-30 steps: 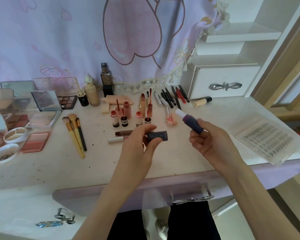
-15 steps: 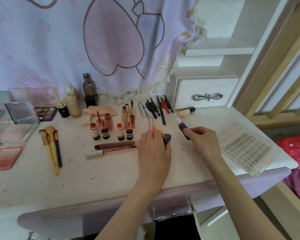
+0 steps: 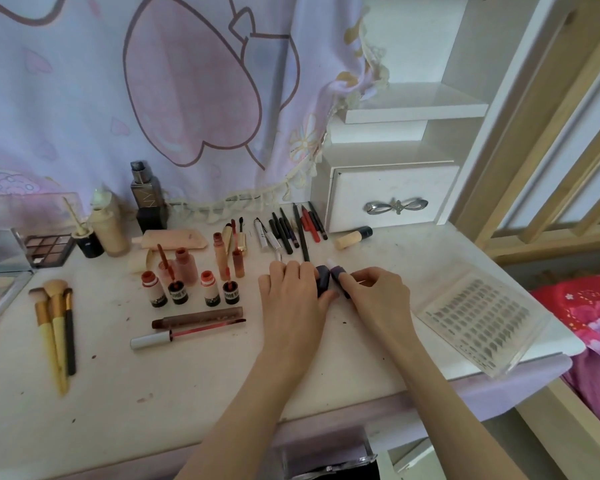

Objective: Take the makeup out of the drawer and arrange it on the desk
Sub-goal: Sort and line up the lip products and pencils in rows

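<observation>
Two dark purple tubes are being set down side by side on the desk (image 3: pixel 326 358), well back from its front edge and just in front of the pencil row (image 3: pixel 293 227), apparently to extend the arranged rows. The left tube (image 3: pixel 323 280) is gripped under the curled fingers of the left hand (image 3: pixel 291 292), its end showing past the fingertips. The right tube (image 3: pixel 338 275), pale tip pointing toward the back edge, is pinched by the right hand (image 3: pixel 371 292), fingers closed round it. The tubes nearly touch.
</observation>
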The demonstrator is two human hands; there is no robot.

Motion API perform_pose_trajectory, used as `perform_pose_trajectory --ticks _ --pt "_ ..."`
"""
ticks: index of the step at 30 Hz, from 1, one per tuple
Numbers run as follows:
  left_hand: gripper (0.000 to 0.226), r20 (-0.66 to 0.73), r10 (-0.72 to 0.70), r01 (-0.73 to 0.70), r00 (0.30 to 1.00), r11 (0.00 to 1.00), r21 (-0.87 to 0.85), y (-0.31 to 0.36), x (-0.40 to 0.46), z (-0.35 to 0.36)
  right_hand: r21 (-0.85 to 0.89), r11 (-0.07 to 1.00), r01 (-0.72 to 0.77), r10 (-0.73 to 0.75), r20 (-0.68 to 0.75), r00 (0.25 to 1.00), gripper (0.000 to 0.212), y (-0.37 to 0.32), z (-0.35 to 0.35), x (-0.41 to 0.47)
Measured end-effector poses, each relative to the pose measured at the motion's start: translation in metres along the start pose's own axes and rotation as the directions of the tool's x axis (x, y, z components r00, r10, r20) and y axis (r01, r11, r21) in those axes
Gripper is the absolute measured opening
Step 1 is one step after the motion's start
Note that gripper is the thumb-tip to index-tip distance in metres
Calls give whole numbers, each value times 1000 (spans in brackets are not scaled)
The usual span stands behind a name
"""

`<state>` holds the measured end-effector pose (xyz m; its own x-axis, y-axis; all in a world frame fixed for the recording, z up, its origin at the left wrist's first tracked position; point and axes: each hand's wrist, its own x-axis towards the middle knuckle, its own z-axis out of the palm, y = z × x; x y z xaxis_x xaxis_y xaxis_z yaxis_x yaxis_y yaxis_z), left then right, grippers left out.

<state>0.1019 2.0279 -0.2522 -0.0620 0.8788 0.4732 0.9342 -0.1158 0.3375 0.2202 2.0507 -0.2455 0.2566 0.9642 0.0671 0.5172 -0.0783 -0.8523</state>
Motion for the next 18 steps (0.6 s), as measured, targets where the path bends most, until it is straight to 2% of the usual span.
perform_pose_trajectory --ticks 8,12,18 --pt "17 4 84 -83 996 994 -77 -2 -1 -5 -79 996 50 -47 35 998 23 0 2 7" --pt "15 -14 103 -103 995 993 -62 -1 -3 -4 -54 994 96 -94 34 995 11 -1 -1 8" --pt "13 -44 125 -127 991 991 -38 -2 -3 -3 -121 978 172 -161 93 983 18 -7 0 10"
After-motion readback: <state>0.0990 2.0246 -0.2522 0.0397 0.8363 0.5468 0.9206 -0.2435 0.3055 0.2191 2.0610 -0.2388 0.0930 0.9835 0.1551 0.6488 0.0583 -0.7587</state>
